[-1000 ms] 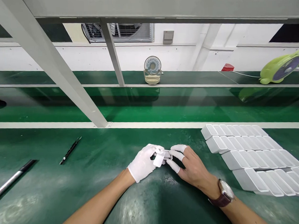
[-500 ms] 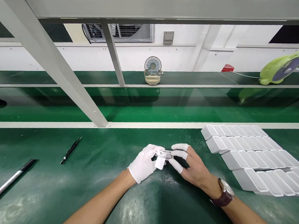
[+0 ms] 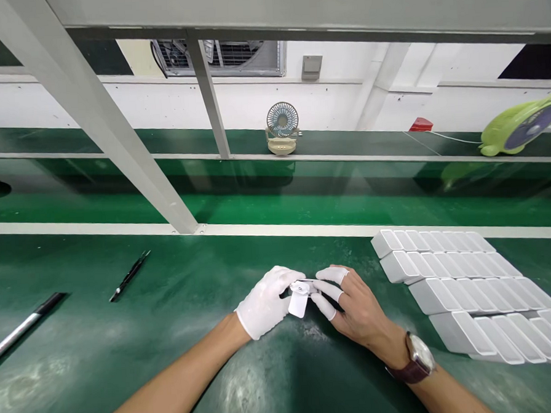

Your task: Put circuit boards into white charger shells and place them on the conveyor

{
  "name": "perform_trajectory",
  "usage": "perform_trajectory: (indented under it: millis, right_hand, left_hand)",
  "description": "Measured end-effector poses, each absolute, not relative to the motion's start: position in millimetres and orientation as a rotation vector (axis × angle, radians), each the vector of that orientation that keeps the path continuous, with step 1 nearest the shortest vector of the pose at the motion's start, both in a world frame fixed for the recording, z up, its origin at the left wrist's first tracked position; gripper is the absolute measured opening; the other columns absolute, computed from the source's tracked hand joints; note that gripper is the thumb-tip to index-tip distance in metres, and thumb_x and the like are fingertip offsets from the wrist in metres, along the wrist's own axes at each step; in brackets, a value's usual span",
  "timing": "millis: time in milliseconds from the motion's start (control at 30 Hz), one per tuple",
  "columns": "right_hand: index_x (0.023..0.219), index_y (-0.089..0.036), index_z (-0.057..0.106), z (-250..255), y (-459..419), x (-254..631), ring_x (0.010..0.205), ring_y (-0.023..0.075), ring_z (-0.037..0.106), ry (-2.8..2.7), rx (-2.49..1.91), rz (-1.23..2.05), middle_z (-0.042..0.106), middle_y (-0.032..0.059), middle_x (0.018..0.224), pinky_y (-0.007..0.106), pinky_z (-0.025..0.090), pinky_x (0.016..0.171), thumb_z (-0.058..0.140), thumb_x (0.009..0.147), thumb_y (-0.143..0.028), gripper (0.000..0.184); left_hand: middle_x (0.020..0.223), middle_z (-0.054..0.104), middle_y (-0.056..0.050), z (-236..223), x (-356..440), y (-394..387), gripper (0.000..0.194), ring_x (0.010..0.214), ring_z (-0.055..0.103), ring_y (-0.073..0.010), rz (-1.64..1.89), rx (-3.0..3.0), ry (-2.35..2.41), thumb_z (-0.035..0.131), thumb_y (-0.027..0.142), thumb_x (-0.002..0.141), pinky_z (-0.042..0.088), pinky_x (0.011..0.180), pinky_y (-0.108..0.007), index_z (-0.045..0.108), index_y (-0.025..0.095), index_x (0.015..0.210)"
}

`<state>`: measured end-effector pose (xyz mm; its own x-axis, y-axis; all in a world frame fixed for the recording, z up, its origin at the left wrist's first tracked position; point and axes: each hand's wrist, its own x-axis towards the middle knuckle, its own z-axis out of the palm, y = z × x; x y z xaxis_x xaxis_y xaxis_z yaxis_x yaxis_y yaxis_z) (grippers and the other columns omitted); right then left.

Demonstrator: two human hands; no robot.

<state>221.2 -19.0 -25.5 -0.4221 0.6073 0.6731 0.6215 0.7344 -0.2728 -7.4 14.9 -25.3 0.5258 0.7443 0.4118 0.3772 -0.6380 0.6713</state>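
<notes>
My left hand (image 3: 270, 302), in a white glove, grips a small white part with a flat tab (image 3: 298, 304) hanging down toward me. A thin greyish edge of the part shows above the tab; its exact kind I cannot make out. From the other side, my right hand (image 3: 354, 304), with white finger cots on its fingertips, pinches the same part at its right end. Both hands are held close together over the green table (image 3: 210, 370). A watch (image 3: 417, 354) sits on my right wrist.
Rows of white rectangular trays (image 3: 450, 293) stand to the right. At the left lie black tweezers (image 3: 130, 276) and a black-and-silver rod (image 3: 26, 330). A slanted grey post (image 3: 114, 128) rises at the back left. Beyond are a small fan (image 3: 282, 127) and a green fan (image 3: 516, 126).
The white tab has shifted slightly down and to the right. My right fingers have closed in a little on the part. My left hand has hardly moved.
</notes>
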Motion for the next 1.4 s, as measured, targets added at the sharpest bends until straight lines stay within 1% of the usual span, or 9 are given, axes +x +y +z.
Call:
perform_trajectory:
  millis: [233, 400, 467, 733, 833, 1033, 1200, 1300, 1400]
  right_hand:
    - [0.128, -0.019, 0.056, -19.8, -21.3, 216.8, 0.111, 0.0268, 0.058, -2.089, -0.958, 0.102, 0.062, 0.0139, 0.117, 0.048, 0.055, 0.09, 0.069, 0.088, -0.01, 0.043]
    - [0.108, -0.02, 0.059, -10.5, -23.3, 216.7, 0.108, 0.0239, 0.061, -1.97, -1.025, 0.249, 0.062, 0.0121, 0.115, 0.043, 0.055, 0.089, 0.066, 0.09, -0.011, 0.022]
    - [0.103, -0.02, 0.058, -10.9, -24.0, 216.9, 0.108, 0.0246, 0.062, -1.97, -1.033, 0.238, 0.062, 0.0122, 0.114, 0.043, 0.054, 0.089, 0.067, 0.089, -0.012, 0.019]
    - [0.119, -0.018, 0.058, -15.1, -21.5, 217.8, 0.115, 0.029, 0.058, -2.204, -0.99, 0.047, 0.064, 0.0138, 0.118, 0.051, 0.051, 0.096, 0.067, 0.091, -0.017, 0.03]
    - [0.119, -0.017, 0.06, -11.1, -19.2, 221.1, 0.113, 0.0275, 0.06, -2.22, -0.951, 0.007, 0.067, 0.012, 0.118, 0.051, 0.051, 0.099, 0.068, 0.09, -0.018, 0.03]
    - [0.093, -0.015, 0.065, -5.1, -19.3, 220.4, 0.111, 0.0275, 0.063, -2.295, -0.883, -0.163, 0.072, 0.0109, 0.116, 0.052, 0.051, 0.104, 0.068, 0.09, -0.018, 0.005]
    - [0.069, -0.018, 0.063, -8.2, -27.9, 210.2, 0.11, 0.0291, 0.064, -2.337, -0.936, -0.345, 0.074, 0.0117, 0.101, 0.054, 0.048, 0.108, 0.065, 0.089, -0.017, 0.02]
    - [0.065, -0.019, 0.063, -12.2, -32.5, 204.3, 0.101, 0.0286, 0.066, -2.414, -0.924, -0.375, 0.072, 0.0105, 0.087, 0.055, 0.045, 0.111, 0.061, 0.086, -0.013, 0.022]
    - [0.068, -0.018, 0.064, -14.4, -31.2, 205.0, 0.102, 0.0289, 0.066, -2.429, -0.909, -0.339, 0.071, 0.0101, 0.088, 0.056, 0.043, 0.111, 0.062, 0.083, -0.011, 0.016]
  left_hand:
    - [0.111, 0.066, -0.005, -27.4, -7.9, 15.7, 0.04, 0.103, 0.062, -0.0183, 0.977, 2.283, 0.877, 0.072, 0.01, 0.084, 0.055, 0.091, -0.035, 0.06, 0.023, 0.121]
    - [0.113, 0.065, -0.006, -30.9, -7.8, 16.4, 0.043, 0.104, 0.061, -0.0191, 0.972, 2.29, 0.87, 0.072, 0.013, 0.085, 0.055, 0.089, -0.036, 0.058, 0.025, 0.123]
    - [0.112, 0.066, -0.006, -31.0, -7.7, 16.6, 0.041, 0.104, 0.061, -0.0192, 0.974, 2.305, 0.846, 0.071, 0.014, 0.086, 0.055, 0.088, -0.036, 0.058, 0.024, 0.123]
    - [0.11, 0.067, -0.006, -25.5, -6.6, 14.9, 0.036, 0.102, 0.062, -0.0188, 0.976, 2.297, 0.865, 0.069, 0.013, 0.087, 0.056, 0.088, -0.036, 0.06, 0.024, 0.12]
    - [0.11, 0.068, -0.005, -24.2, -6.3, 14.5, 0.039, 0.1, 0.064, -0.0185, 0.955, 2.269, 0.913, 0.072, 0.012, 0.085, 0.056, 0.088, -0.036, 0.061, 0.024, 0.12]
    - [0.108, 0.07, -0.005, -20.3, -4.5, 15.5, 0.036, 0.098, 0.068, -0.0191, 0.935, 2.253, 1.022, 0.073, 0.013, 0.081, 0.058, 0.088, -0.035, 0.065, 0.022, 0.115]
    - [0.106, 0.07, -0.006, -26.1, -3.1, 14.3, 0.03, 0.097, 0.069, -0.0194, 0.905, 2.244, 1.125, 0.072, 0.015, 0.082, 0.058, 0.089, -0.035, 0.068, 0.021, 0.111]
    - [0.105, 0.069, -0.006, -28.8, -4.1, 13.3, 0.029, 0.096, 0.068, -0.0196, 0.916, 2.255, 1.127, 0.07, 0.016, 0.083, 0.058, 0.088, -0.036, 0.067, 0.021, 0.112]
    - [0.106, 0.069, -0.007, -26.3, -5.1, 13.1, 0.033, 0.097, 0.068, -0.0196, 0.923, 2.274, 1.06, 0.068, 0.014, 0.084, 0.058, 0.087, -0.036, 0.065, 0.021, 0.116]
